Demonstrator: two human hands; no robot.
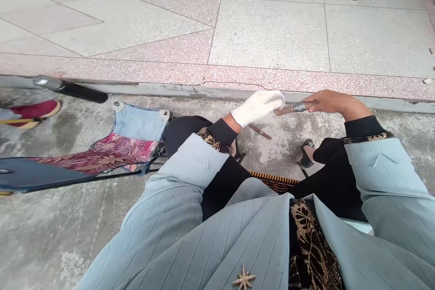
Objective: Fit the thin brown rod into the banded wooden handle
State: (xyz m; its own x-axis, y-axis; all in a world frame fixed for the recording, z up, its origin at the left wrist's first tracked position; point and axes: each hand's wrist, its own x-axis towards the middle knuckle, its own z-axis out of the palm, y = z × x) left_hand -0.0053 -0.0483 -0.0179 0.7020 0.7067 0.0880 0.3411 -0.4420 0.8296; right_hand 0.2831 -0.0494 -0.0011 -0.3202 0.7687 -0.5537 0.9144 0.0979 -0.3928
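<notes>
White glove (258,105), pale blue pinstriped jacket (238,231), red floral folding stool (102,152), pink speckled floor tiles (272,31)

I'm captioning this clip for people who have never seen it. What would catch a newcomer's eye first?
Centre frame, the left hand in a white glove meets the bare right hand, which holds a slim brown stick with a metal band over the concrete ground. Pale blue pinstriped sleeves fill the foreground. At left sits a folding stool with a floral cloth seat.
</notes>
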